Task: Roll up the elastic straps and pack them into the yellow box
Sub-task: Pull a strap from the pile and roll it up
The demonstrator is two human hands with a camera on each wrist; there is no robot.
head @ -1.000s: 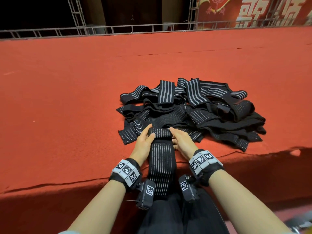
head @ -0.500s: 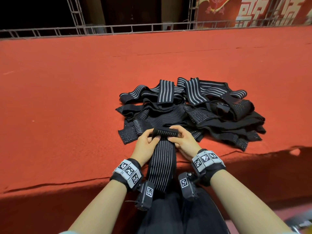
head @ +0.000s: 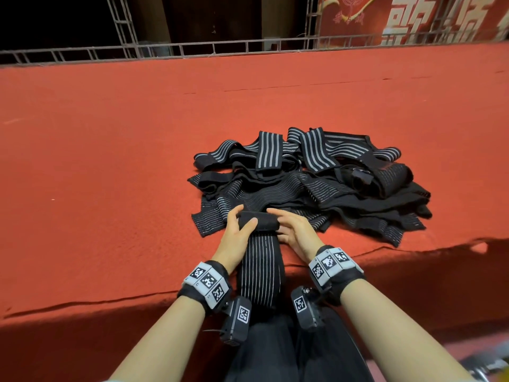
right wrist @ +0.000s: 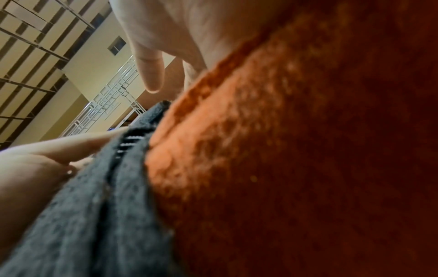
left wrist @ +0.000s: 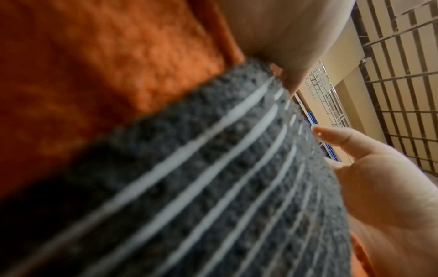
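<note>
Thicker roll (head: 258,221) now, between left hand (head: 236,233) and right hand (head: 295,230)

I saw the strap (head: 261,267) was coarse knitted elastic cloth, matt black with pale woven stripes. The table (head: 110,166) wore fuzzy, matt red felt. The railing (head: 192,48) behind looked like dull painted metal.

Blurred black strap (left wrist: 213,187) with white stripes across red carpet (left wrist: 94,65), right hand (left wrist: 391,187) beside it, metal grid (left wrist: 403,75) behind
</note>
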